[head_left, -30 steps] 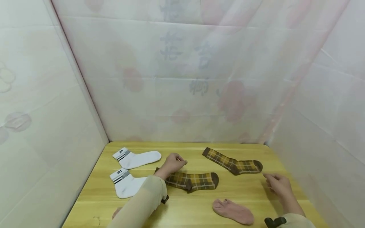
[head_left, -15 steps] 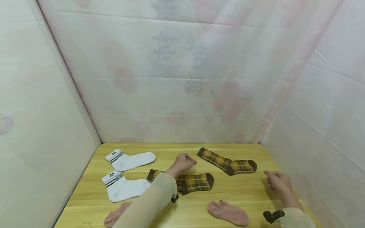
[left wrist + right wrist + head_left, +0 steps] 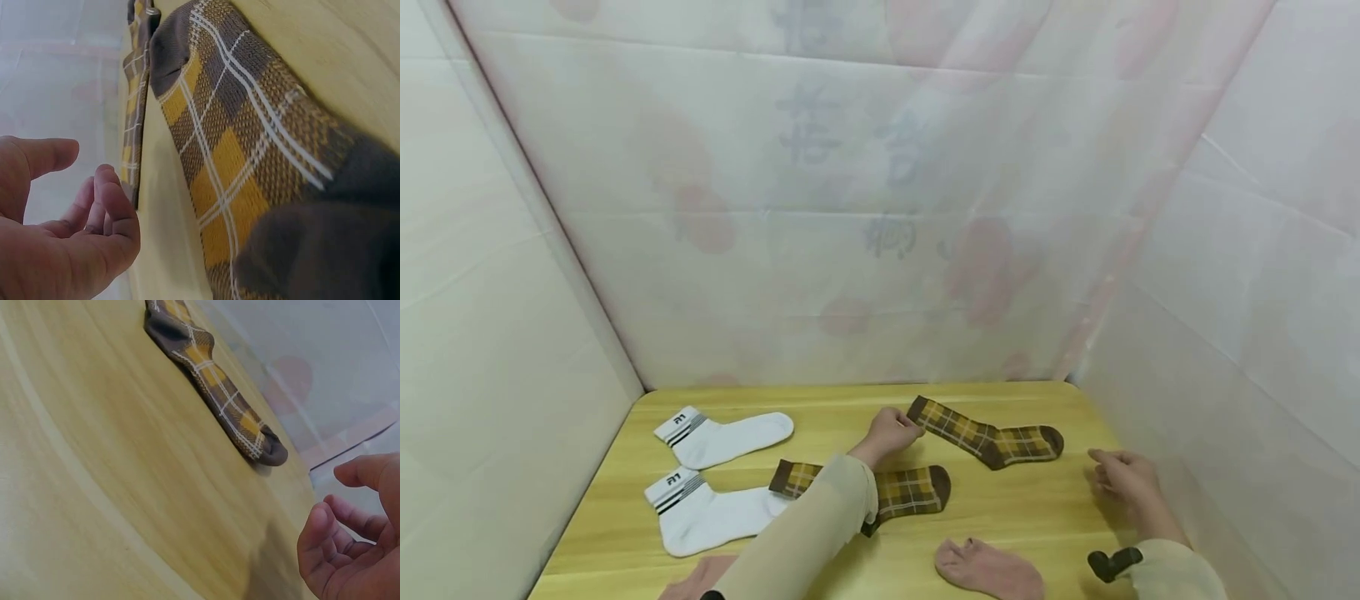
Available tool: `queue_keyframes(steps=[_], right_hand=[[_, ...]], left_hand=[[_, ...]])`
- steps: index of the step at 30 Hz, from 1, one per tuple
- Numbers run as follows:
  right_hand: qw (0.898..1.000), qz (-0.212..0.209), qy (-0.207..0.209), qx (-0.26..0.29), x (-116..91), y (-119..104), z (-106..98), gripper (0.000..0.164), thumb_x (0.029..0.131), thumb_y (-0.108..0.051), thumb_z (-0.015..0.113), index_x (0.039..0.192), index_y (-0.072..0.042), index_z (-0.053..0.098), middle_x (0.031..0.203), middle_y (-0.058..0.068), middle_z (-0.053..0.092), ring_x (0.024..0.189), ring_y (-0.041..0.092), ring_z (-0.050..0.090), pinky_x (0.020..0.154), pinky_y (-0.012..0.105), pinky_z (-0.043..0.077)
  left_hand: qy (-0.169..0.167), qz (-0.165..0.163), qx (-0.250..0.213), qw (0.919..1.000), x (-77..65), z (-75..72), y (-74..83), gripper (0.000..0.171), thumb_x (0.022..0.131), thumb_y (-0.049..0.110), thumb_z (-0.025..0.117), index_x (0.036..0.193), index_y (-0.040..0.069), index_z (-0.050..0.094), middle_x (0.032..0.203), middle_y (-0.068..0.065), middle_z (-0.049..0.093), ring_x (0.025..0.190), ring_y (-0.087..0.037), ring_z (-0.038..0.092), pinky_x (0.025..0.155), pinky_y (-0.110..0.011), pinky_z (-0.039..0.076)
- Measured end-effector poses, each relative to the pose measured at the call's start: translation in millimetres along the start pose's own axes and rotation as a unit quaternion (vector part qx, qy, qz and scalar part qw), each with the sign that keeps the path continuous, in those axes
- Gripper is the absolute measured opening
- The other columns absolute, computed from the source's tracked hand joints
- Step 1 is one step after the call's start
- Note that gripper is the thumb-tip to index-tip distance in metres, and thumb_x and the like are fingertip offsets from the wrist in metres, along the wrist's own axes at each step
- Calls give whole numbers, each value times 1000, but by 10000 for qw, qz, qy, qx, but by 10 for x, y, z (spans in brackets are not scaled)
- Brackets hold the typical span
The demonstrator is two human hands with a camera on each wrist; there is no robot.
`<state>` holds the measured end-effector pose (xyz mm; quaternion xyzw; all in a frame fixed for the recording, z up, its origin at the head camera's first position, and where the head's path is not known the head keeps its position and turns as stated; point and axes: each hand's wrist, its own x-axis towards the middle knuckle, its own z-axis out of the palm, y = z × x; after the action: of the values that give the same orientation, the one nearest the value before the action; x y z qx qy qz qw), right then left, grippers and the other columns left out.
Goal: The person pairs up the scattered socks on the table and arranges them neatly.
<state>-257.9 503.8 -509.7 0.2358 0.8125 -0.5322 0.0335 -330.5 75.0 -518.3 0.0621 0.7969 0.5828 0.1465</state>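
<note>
My left hand reaches over the nearer brown-and-yellow plaid sock, its fingertips right by the cuff of the farther plaid sock. In the left wrist view a gap shows between the thumb and the loosely bent fingers, with nothing in it. My right hand hovers to the right of the farther sock's brown toe, apart from it. Its thumb and fingers are also parted and hold nothing in the right wrist view. Part of the nearer plaid sock is hidden under my left sleeve.
Two white socks with black stripes, a farther one and a nearer one, lie at the left of the wooden table. A pink sock lies at the front; another pink sock is partly behind my left sleeve. Cloth walls enclose the table.
My left hand has moved right, from over the nearer plaid sock to the farther sock's cuff. The right hand has barely moved. The whole view has shifted, with the socks lying as before.
</note>
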Motion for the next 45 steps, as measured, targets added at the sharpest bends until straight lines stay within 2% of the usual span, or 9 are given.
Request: queue_keyframes(steps=[9,15,19,26,29,34,38,41,45], right_hand=[[9999,-94,-96,32,51,9,89,59,109,-37,59,139,13,46,103,4,62,88,11,65,80,28,63],[9997,-163,-91,-172,83,-76,157,68,109,-40,57,145,15,43,115,14,64,91,10,66,78,27,62],[9998,-165,-45,-137,134,-119,198,71,109,-38,59,149,17,40,116,15,63,90,12,67,77,27,62],[9996,-76,-107,236,225,-83,301,63,108,-26,60,146,21,41,98,6,63,80,11,64,70,29,61],[9992,14,-140,361,233,-74,342,64,108,-26,60,148,20,40,99,7,63,81,11,64,71,29,60],[9995,43,-142,261,241,-61,386,67,109,-27,57,151,20,35,107,14,61,85,13,65,72,32,61],[9993,42,-220,300,246,-68,414,67,110,-25,55,153,21,31,111,15,60,85,12,64,72,31,60],[9989,50,-288,364,253,-83,431,66,110,-24,55,152,20,33,106,12,61,82,11,62,70,30,59],[9992,19,-306,261,256,-120,445,63,110,-28,56,150,18,38,104,9,62,84,11,64,71,31,60]], left_hand=[[422,-47,-308,9986,115,112,-38,33,103,21,68,123,-2,57,117,-17,60,90,-22,60,75,-36,53],[704,20,-371,9968,209,132,-38,38,103,18,67,129,-5,54,119,-20,60,81,-19,57,70,-33,50],[910,77,-333,9953,263,145,-29,40,103,18,66,133,-6,55,120,-22,63,83,-19,61,70,-33,53],[963,119,-199,9951,359,264,-100,43,103,14,64,138,-9,54,129,-28,57,99,-29,65,79,-41,58],[1010,120,-100,9948,405,321,-147,43,103,14,64,139,-8,54,131,-27,56,100,-29,63,80,-42,57],[1014,113,-73,9947,445,354,-186,51,102,14,64,145,-12,50,137,-32,53,98,-28,61,76,-38,54],[1014,45,-72,9948,462,356,-197,62,100,12,62,152,-15,41,144,-36,46,86,-28,56,66,-35,47],[1055,15,0,9944,483,365,-201,60,96,10,62,147,-17,45,143,-37,47,82,-29,54,62,-35,45],[1060,-34,120,9943,523,381,-184,45,96,8,58,135,-15,54,141,-37,46,92,-33,52,69,-38,45]])
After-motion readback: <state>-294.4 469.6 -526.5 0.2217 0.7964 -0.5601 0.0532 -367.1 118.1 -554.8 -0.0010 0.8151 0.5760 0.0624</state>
